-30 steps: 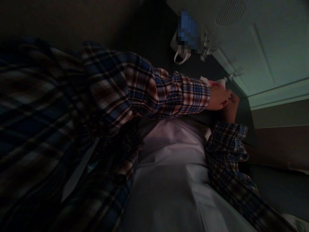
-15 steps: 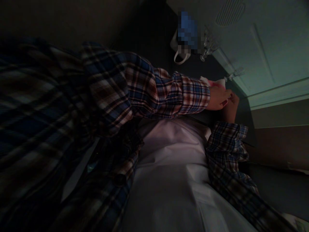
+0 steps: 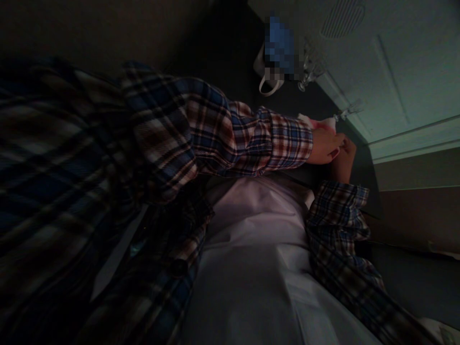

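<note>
The scene is very dark. My left hand (image 3: 321,147) reaches in from the left in a plaid sleeve, its fingers closed against the other hand. My right hand (image 3: 344,160) comes up from below, its fingers bent and meeting the left. A small red piece with a pale edge (image 3: 335,153) shows between them; its kind and which hand grips it are unclear. Just beyond the left hand lies a crumpled white and red thing (image 3: 323,125), perhaps a cloth or wrapper, partly hidden by the hand and cuff.
A pale mug (image 3: 269,86) stands on the dark tabletop (image 3: 287,103), partly covered by a blurred blue patch. Clear stemmed glassware (image 3: 311,69) is beside it, and another clear glass piece (image 3: 348,111) lies closer to my hands. A pale panelled surface (image 3: 402,72) borders the table.
</note>
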Tool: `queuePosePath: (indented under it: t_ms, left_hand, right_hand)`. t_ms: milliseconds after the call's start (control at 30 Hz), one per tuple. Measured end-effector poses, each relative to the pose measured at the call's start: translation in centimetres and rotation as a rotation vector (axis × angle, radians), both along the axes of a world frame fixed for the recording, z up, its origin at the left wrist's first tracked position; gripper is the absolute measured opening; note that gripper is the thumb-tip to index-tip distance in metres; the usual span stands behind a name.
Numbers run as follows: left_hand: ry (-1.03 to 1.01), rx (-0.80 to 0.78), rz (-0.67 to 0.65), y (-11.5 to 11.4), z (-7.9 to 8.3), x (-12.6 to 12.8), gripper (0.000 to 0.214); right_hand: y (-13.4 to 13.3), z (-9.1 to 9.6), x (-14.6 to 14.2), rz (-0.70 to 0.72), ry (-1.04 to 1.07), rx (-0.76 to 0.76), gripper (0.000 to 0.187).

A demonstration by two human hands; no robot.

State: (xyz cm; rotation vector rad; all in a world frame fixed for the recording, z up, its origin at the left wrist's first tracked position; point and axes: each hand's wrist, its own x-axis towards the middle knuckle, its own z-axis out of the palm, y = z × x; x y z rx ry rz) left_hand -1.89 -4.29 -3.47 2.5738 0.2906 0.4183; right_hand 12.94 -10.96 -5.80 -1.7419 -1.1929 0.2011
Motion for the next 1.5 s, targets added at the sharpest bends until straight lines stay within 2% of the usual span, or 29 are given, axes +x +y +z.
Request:
queuePosePath:
  t_ms: [533, 900, 1500]
  left_hand:
    - [0.012, -0.002, 0.016, -0.2, 0.1, -0.1, 0.047]
    - [-0.061, 0.059, 0.017, 0.3, -1.0, 0.9, 0.052]
    - [-0.03, 0.027, 0.001, 0.2, -0.4, 0.3, 0.051]
  right_hand:
    - [0.0, -0.1, 0.5, -0.004, -0.021, -0.008, 0.019]
    - [0.0, 0.0, 0.3, 0.013, -0.024, 0.003, 0.021]
    - [0.1, 0.2, -0.2, -0.02, -0.023, -0.008, 0.018]
